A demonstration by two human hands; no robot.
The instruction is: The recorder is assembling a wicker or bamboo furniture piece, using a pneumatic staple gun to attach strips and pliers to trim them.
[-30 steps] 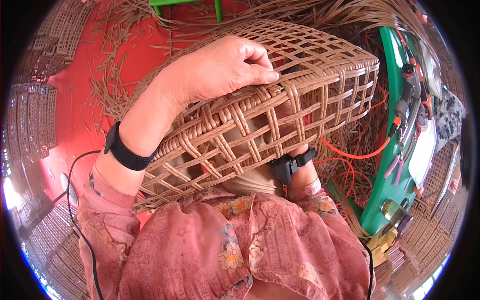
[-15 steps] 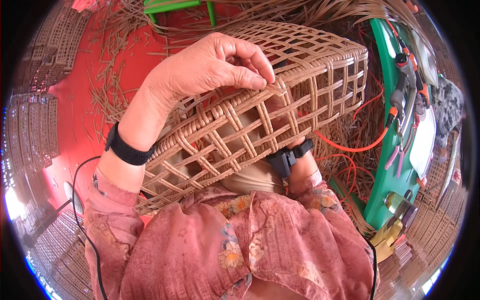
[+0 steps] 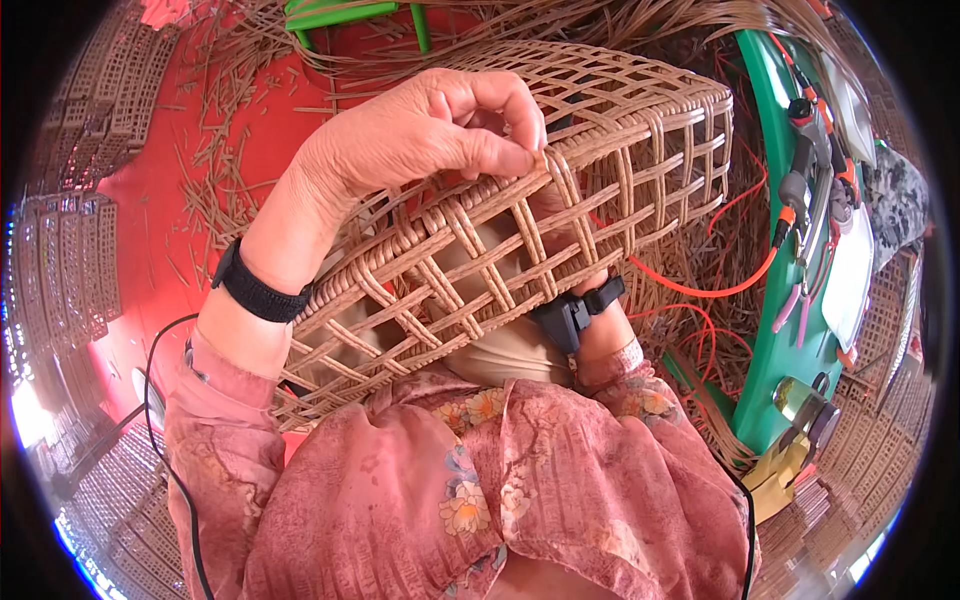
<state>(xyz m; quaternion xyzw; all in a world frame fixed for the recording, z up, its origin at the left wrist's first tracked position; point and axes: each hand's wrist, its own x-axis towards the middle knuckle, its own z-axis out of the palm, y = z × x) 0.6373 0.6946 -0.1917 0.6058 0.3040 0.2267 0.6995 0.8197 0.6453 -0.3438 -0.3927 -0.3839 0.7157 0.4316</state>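
Note:
A tan woven basket point(image 3: 490, 265) with an open lattice lies tilted across my lap, its thick wrapped edge running diagonally from lower left to upper right. My left hand point(image 3: 430, 130) is over that edge, thumb and forefinger closed in a pinch on a tan weaving strand point(image 3: 541, 162) at the wrapping. Behind the lattice is my right hand point(image 3: 549, 206), inside the basket below the same spot. Only patches of its skin show through the gaps, and its fingers are hidden. Both wrists wear black straps.
On the right, a green bench point(image 3: 755, 400) carries an air tool point(image 3: 808, 155) with an orange hose point(image 3: 725, 291), pink-handled pliers point(image 3: 790, 310) and a jar point(image 3: 795, 398). Cut strands litter the red floor point(image 3: 150, 240). A green stool point(image 3: 340, 14) stands at the far side.
My left fingertips have shifted slightly along the basket edge, and the strand end beside them now lies closer against the wrapping. The basket and right forearm have barely moved.

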